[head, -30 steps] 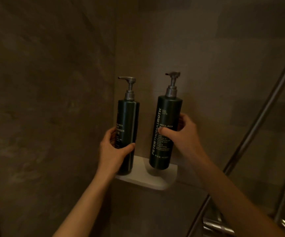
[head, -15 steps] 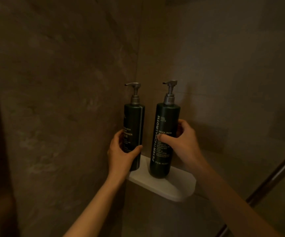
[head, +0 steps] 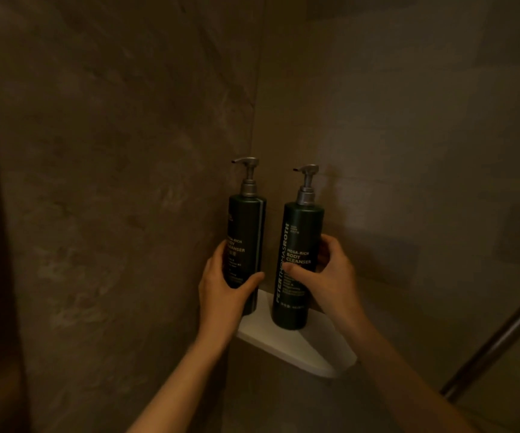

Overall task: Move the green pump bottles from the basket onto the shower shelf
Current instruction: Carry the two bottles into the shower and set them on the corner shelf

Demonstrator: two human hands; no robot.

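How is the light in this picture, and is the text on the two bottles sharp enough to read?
Head view: dim, warm light; the white corner shelf is brightest. The right dark green pump bottle reads "BODY CLEANSER" clearly; the left dark green pump bottle has softer, partly hidden text.

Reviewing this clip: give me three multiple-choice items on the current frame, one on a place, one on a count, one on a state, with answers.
1. Where does the white corner shelf sit?
A. where two stone walls meet
B. on the floor
C. on a door

2. How many dark green pump bottles are visible?
A. one
B. two
C. four

3. How does the right-hand dark green pump bottle stand?
A. lying flat
B. upside down
C. upright on the shelf

Answers:
1. A, the shelf fills the wall corner.
2. B, the left-hand dark green pump bottle and the right one.
3. C, its base rests on the shelf, the right hand gripping it; the left hand grips the other.
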